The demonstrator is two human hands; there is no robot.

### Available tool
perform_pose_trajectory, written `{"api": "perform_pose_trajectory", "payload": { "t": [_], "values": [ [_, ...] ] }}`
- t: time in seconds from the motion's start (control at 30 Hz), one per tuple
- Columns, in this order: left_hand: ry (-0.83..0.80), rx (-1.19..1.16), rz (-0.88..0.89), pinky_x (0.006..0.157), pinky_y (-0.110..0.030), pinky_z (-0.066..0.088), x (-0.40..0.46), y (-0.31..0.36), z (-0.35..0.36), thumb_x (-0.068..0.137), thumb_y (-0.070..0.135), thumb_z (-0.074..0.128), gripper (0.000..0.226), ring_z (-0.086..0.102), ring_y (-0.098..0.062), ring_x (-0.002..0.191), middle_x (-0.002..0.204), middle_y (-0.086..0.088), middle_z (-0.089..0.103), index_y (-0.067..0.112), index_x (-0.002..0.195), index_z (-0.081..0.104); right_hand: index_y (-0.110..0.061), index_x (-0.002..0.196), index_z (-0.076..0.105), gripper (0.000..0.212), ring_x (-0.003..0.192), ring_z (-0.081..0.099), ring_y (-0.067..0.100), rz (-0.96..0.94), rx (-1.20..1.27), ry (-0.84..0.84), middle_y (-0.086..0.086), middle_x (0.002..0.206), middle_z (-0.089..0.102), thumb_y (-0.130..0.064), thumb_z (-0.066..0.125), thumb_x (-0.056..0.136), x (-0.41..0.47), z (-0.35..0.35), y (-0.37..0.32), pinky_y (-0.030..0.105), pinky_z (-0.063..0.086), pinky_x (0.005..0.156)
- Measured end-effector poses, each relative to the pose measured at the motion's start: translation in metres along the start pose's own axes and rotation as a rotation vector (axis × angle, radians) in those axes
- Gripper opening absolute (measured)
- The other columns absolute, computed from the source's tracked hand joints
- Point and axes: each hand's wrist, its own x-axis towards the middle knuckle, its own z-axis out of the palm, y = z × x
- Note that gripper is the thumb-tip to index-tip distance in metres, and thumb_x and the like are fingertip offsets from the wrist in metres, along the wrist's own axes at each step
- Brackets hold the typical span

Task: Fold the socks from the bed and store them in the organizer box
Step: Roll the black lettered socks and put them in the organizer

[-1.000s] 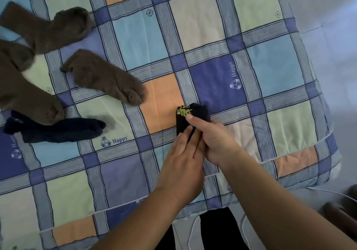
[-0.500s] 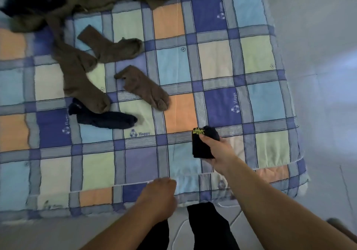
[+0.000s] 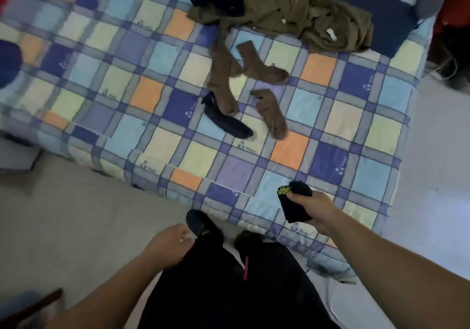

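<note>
Gripping a folded black sock point(image 3: 295, 205), the right hand point(image 3: 314, 210) hovered over the bed's point(image 3: 152, 135) near edge.
Its fingers pinched the bundle; the left hand point(image 3: 169, 243) hung loosely curled, empty. Three brown socks point(image 3: 270, 113) and one dark sock point(image 3: 227, 121) lay on the quilt.

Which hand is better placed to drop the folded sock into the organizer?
Right. The right hand already has a grip on the folded black sock. The left hand hangs empty beside the leg. No organizer box is clearly visible.
</note>
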Motion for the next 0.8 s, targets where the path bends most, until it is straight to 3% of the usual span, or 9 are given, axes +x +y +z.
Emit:
{"api": "perform_pose_trajectory", "payload": {
  "t": [0.1, 0.23, 0.3, 0.4, 0.47, 0.57, 0.73, 0.8],
  "values": [
    [0.048, -0.114, -0.009, 0.08, -0.029, 0.043, -0.028, -0.03, -0.002, 0.093, 0.03, 0.054, 0.017, 0.063, -0.026, 0.102, 0.096, -0.008, 0.065, 0.014, 0.089, 0.06, -0.006, 0.117, 0.061, 0.047, 0.089, 0.072, 0.031, -0.065, -0.166, -0.057, 0.016, 0.103, 0.072, -0.016, 0.083, 0.077, -0.022, 0.013, -0.013, 0.042, 0.061, 0.071],
    [0.104, -0.266, -0.01, 0.074, -0.031, 0.046, -0.053, -0.078, -0.003, 0.091, 0.026, 0.056, 0.015, 0.065, -0.024, 0.088, 0.095, -0.013, 0.072, 0.018, 0.081, 0.063, -0.007, 0.118, 0.062, 0.045, 0.088, 0.072, 0.03, -0.131, -0.415, -0.108, 0.015, 0.102, 0.072, -0.018, 0.082, 0.079, -0.049, 0.038, -0.025, 0.035, 0.059, 0.064],
    [0.138, -0.357, -0.026, 0.072, -0.026, 0.043, -0.061, -0.108, -0.002, 0.091, 0.026, 0.057, 0.011, 0.063, -0.018, 0.086, 0.097, -0.005, 0.072, 0.02, 0.087, 0.065, -0.008, 0.117, 0.062, 0.044, 0.089, 0.071, 0.031, -0.154, -0.512, -0.096, 0.016, 0.103, 0.071, -0.019, 0.081, 0.08, -0.06, 0.056, -0.028, 0.037, 0.059, 0.066],
    [0.161, -0.425, -0.071, 0.081, -0.026, 0.044, -0.072, -0.161, 0.004, 0.092, 0.032, 0.057, 0.023, 0.062, -0.018, 0.095, 0.104, -0.003, 0.07, 0.016, 0.105, 0.067, -0.005, 0.113, 0.062, 0.04, 0.091, 0.07, 0.035, -0.197, -0.63, -0.085, 0.02, 0.105, 0.07, -0.016, 0.081, 0.08, -0.076, 0.096, -0.028, 0.048, 0.06, 0.078],
    [0.149, -0.465, -0.099, 0.088, -0.027, 0.046, -0.083, -0.204, 0.009, 0.092, 0.035, 0.056, 0.028, 0.061, -0.018, 0.101, 0.11, -0.002, 0.067, 0.017, 0.11, 0.065, -0.003, 0.11, 0.064, 0.038, 0.092, 0.069, 0.037, -0.215, -0.687, -0.103, 0.02, 0.103, 0.07, -0.016, 0.081, 0.079, -0.088, 0.138, -0.027, 0.053, 0.058, 0.084],
    [0.12, -0.53, -0.164, 0.09, -0.026, 0.046, -0.1, -0.276, 0.02, 0.091, 0.037, 0.056, 0.029, 0.06, -0.015, 0.103, 0.111, 0.001, 0.065, 0.018, 0.112, 0.064, -0.003, 0.109, 0.065, 0.038, 0.091, 0.071, 0.034, -0.251, -0.748, -0.164, 0.018, 0.1, 0.072, -0.017, 0.083, 0.078, -0.104, 0.219, -0.022, 0.047, 0.06, 0.079],
    [0.209, -0.826, -0.321, 0.071, -0.03, 0.049, -0.125, -0.394, 0.049, 0.089, 0.031, 0.061, 0.017, 0.066, -0.019, 0.078, 0.083, -0.003, 0.069, 0.016, 0.084, 0.065, -0.008, 0.101, 0.069, 0.03, 0.081, 0.074, 0.028, -0.367, -0.885, -0.281, 0.014, 0.094, 0.074, -0.015, 0.084, 0.076, -0.129, 0.364, -0.009, 0.039, 0.061, 0.066],
    [0.242, -0.932, -0.399, 0.062, -0.03, 0.046, -0.136, -0.433, 0.063, 0.09, 0.029, 0.061, 0.019, 0.065, -0.023, 0.074, 0.078, -0.006, 0.068, 0.013, 0.081, 0.064, -0.008, 0.099, 0.07, 0.027, 0.084, 0.074, 0.028, -0.415, -0.969, -0.331, 0.013, 0.093, 0.074, -0.015, 0.083, 0.077, -0.14, 0.413, -0.004, 0.043, 0.062, 0.074]
  ]
}}
